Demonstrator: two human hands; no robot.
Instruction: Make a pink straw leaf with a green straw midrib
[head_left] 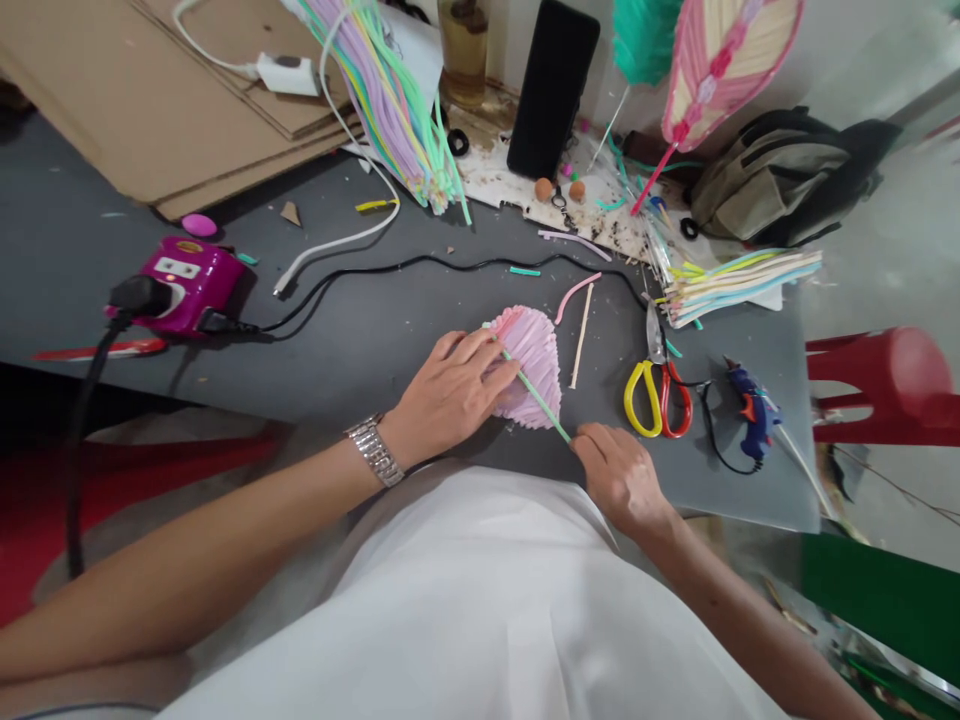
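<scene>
A pink and lilac leaf-shaped piece of pipe cleaners (534, 345) lies on the grey table. Across it runs a light green pipe cleaner (538, 398), slanting down toward my body. My left hand (457, 385), with a metal watch at the wrist, rests on the leaf's left side, fingers stretched out and touching the green strip. Closed round the strip's lower end is my right hand (616, 470), just off the leaf's edge. Right of the leaf lie a cream pipe cleaner piece (582, 337) and a pink one (576, 295).
Scissors (657, 390) and a blue glue gun (754, 410) lie at right. A black cable (450, 262) crosses behind the leaf to a magenta socket box (191, 285). Pipe cleaner bundles (390, 100), a phone (553, 90), cardboard (112, 90) and a bag (780, 175) stand farther back.
</scene>
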